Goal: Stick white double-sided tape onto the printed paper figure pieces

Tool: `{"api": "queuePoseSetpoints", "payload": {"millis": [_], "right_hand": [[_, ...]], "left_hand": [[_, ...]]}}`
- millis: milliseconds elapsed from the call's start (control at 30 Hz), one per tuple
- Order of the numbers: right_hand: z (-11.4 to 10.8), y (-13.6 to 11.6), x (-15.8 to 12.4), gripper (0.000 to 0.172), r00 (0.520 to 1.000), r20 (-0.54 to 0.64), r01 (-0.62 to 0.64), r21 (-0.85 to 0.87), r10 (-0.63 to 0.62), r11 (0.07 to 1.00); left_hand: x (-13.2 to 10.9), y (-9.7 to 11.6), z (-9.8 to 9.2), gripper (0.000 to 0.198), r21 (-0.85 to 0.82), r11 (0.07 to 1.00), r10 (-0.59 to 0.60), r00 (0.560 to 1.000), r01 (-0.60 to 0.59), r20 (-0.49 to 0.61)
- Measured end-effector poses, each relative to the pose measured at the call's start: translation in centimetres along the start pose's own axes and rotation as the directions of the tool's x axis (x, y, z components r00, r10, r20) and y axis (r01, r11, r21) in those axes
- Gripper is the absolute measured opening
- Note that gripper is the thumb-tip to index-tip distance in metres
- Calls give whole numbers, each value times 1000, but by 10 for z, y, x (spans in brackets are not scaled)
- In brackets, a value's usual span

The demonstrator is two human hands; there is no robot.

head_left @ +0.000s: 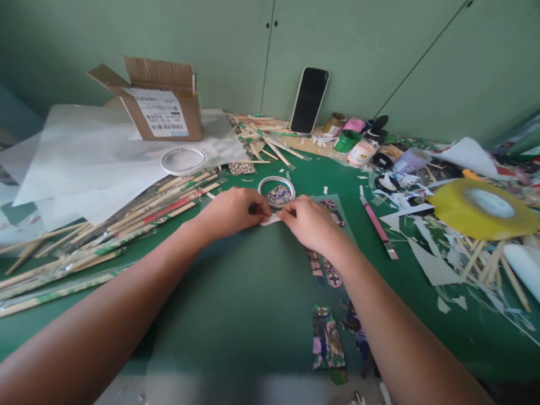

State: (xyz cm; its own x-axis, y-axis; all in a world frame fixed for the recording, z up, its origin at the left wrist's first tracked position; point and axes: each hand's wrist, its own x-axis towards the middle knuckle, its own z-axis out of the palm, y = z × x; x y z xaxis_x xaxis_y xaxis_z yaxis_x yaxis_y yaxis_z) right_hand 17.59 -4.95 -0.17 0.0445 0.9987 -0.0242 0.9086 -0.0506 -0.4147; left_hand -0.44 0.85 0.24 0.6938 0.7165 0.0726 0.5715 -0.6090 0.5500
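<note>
In the head view, my left hand (234,212) and my right hand (310,222) meet at the middle of the table, fingertips pinched on a small white strip (270,220). Whether it is paper or tape I cannot tell. Just beyond my fingers lies a narrow clear tape roll (291,201), with a patterned scrap showing inside its ring. A translucent sheet (236,292) spreads under my hands. Painted cut-out pieces lie near my right forearm, among them a green and purple piece (327,340) and a pink-edged one (333,274).
Wooden sticks (169,202) and a cardboard box (169,115) stand left, near another tape ring (183,161). A phone (310,101) leans on the back wall by paint jars (363,152). A pink craft knife (377,225), paper scraps and a yellow tape roll (447,211) lie right.
</note>
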Motion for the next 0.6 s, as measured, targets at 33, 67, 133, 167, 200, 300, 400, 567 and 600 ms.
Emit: {"api": "queuePoseSetpoints", "payload": {"millis": [33, 67, 133, 167, 200, 300, 400, 567, 600], "right_hand": [[1, 1, 0, 24, 1000, -12, 5, -7, -5, 1000], [2, 1, 1, 23, 1000, -22, 10, -10, -10, 1000], [3, 2, 1, 23, 999, -37, 21, -13, -22, 1000], [3, 2, 1, 23, 999, -39, 21, -17, -22, 1000], [3, 1, 0, 23, 999, -36, 16, -24, -17, 1000], [2, 0, -1, 23, 1000, -9, -4, -56, 3, 998], [0, -1, -2, 24, 1000, -2, -3, -84, 3, 996], [5, 0, -2, 22, 999, -37, 33, -97, -37, 995], [6, 1, -2, 19, 997, -58, 43, -97, -48, 994]], "left_hand": [[0, -1, 0, 16, -8, 1000, 11, 1000, -11, 3], [0, -1, 0, 16, -14, 1000, 17, 1000, -17, 6], [1, -2, -1, 15, -24, 999, 26, 1000, -26, 13], [1, -2, -1, 15, -29, 999, 33, 999, -32, 17], [1, -2, -1, 14, -32, 999, 40, 999, -39, 18], [1, -3, -1, 14, -33, 998, 55, 998, -55, 25], [2, -5, -1, 14, -20, 997, 69, 997, -68, 36], [0, -5, -4, 18, 84, 986, 137, 987, -144, 82], [-1, -4, -5, 19, 117, 982, 139, 987, -149, 86]]}}
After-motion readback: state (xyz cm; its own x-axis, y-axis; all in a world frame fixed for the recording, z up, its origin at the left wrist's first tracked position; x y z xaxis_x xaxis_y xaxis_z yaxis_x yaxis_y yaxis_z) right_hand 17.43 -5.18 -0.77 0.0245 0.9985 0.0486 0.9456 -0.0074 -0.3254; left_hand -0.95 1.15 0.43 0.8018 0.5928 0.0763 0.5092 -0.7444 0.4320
